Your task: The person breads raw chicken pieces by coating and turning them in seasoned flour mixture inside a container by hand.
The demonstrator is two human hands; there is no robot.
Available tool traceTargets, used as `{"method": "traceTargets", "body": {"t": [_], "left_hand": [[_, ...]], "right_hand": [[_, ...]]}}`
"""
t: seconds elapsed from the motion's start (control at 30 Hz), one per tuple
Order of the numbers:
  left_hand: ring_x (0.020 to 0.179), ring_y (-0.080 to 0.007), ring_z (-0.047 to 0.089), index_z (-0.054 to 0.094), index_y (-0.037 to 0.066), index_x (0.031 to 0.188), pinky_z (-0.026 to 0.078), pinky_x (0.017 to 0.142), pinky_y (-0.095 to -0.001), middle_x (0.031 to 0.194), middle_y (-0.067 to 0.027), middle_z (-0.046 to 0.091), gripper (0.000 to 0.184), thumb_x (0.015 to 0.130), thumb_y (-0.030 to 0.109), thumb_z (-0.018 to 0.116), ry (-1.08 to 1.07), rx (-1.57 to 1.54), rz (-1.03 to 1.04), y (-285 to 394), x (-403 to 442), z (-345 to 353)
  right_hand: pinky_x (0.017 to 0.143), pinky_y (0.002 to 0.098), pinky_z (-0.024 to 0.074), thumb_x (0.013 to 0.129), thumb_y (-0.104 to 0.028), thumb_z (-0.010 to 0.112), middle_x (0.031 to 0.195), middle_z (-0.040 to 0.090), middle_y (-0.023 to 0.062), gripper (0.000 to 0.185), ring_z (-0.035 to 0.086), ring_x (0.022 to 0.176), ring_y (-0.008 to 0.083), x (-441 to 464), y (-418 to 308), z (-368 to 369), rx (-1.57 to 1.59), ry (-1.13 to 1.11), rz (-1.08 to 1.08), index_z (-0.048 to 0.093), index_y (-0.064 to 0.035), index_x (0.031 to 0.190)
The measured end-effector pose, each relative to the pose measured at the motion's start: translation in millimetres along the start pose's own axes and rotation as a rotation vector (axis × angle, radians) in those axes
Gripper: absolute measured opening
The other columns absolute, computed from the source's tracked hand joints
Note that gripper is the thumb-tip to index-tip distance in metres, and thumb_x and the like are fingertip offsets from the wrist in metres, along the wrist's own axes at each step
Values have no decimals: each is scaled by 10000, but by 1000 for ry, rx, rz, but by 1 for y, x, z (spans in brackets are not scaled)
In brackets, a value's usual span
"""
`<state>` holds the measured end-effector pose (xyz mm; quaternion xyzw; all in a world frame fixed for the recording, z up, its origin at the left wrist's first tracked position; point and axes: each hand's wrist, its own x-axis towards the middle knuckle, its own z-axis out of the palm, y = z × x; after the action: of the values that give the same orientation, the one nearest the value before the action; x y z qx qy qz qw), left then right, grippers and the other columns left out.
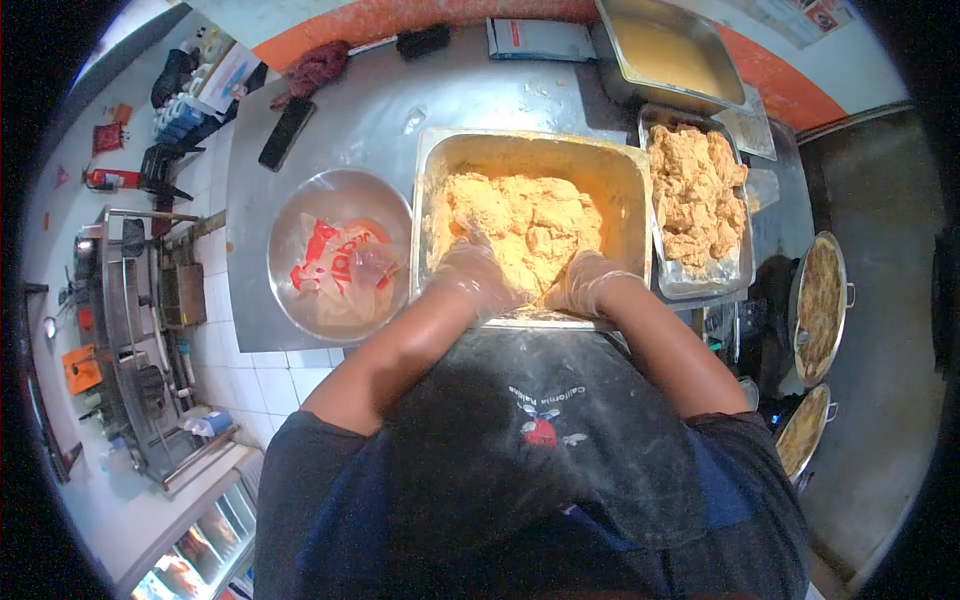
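Observation:
A deep metal pan holds several flour-coated pieces heaped in yellowish breading. My left hand, in a clear plastic glove, reaches into the pan's near left part against the coated pieces. Also gloved, my right hand is low in the near right part of the pan. The fingers of both hands are sunk in or hidden by the coating, so what they grip cannot be made out. Right of the pan, a smaller metal tray is piled with coated pieces.
A steel bowl with a red-printed plastic bag is at the left. Behind lie a phone, a cloth and a flat packet. A container of yellowish liquid stands back right, two round pans at the right.

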<state>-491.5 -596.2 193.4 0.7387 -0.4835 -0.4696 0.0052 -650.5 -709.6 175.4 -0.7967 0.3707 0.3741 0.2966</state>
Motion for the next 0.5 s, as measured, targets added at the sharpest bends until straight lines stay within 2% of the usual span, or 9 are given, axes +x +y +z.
{"method": "traceTargets", "body": {"t": [0.03, 0.07, 0.13, 0.17, 0.23, 0.3, 0.4, 0.43, 0.5], "left_hand": [[1556, -345, 288, 299, -22, 1614, 193, 1297, -422, 1616, -270, 398, 1032, 855, 530, 726, 1, -2, 1, -7, 10, 8], [1536, -339, 328, 325, -3, 1607, 186, 1300, -423, 1613, -249, 414, 968, 879, 509, 707, 129, 101, 219, -22, 32, 27], [1516, -334, 369, 351, 16, 1600, 179, 1303, -424, 1610, -228, 429, 906, 904, 489, 687, 264, 196, 433, -47, 73, 70], [1507, -324, 384, 360, 25, 1596, 151, 1310, -421, 1608, -208, 438, 845, 917, 405, 688, 301, 14, 384, -56, 96, 92], [1497, -313, 398, 368, 34, 1592, 123, 1317, -417, 1606, -189, 447, 790, 930, 321, 689, 341, -164, 334, -57, 102, 94], [1388, -304, 503, 277, -18, 1600, 283, 1208, -385, 1535, -193, 517, 846, 919, 296, 669, 332, -502, 430, -56, 100, 83], [1252, -293, 634, 162, -83, 1609, 484, 1072, -345, 1446, -199, 605, 921, 906, 265, 644, 304, -934, 530, -53, 80, 56], [1225, -291, 660, 139, -96, 1611, 524, 1045, -337, 1428, -200, 622, 936, 904, 259, 639, 301, -1023, 545, -55, 70, 47], [1192, -279, 669, 289, -104, 1563, 520, 1034, -323, 1340, -202, 672, 815, 901, 199, 654, 218, -850, 108, -65, 39, 24]], "right_hand": [[1012, 428, 520, 834, -543, 700, 1250, 688, 284, 668, 672, 1140, 418, 3, -1, 4, 73, -23, 22, 730, 31, 1175], [1012, 428, 520, 834, -543, 700, 1250, 688, 284, 668, 672, 1140, 418, 12, 0, 13, 69, -22, 23, 730, 31, 1175], [987, 419, 531, 805, -472, 760, 1186, 700, 313, 702, 686, 1119, 410, 28, 4, 32, 147, 115, -230, 680, 94, 1213], [987, 419, 531, 805, -472, 760, 1186, 700, 313, 702, 686, 1119, 410, 27, 1, 30, 142, 118, -232, 680, 94, 1213], [1085, 400, 494, 780, -491, 831, 1293, 658, 321, 986, 651, 1246, 359, 15, -15, 16, 304, -32, -108, 465, 157, 1426], [1092, 364, 492, 738, -383, 889, 1345, 635, 291, 1080, 637, 1262, 339, 2, -16, 20, 492, 83, -106, 344, 215, 1453], [960, 372, 548, 822, -47, 746, 1258, 669, 194, 927, 665, 1142, 285, 18, 14, 33, 955, 265, -166, 239, 75, 1589], [960, 372, 548, 822, -47, 746, 1258, 669, 194, 927, 665, 1142, 285, 11, 18, 26, 951, 256, -167, 239, 75, 1589], [1016, 382, 533, 846, -174, 775, 1327, 657, 232, 737, 648, 1234, 316, -8, 20, 14, 1051, 454, -342, 457, 37, 1476]]}}
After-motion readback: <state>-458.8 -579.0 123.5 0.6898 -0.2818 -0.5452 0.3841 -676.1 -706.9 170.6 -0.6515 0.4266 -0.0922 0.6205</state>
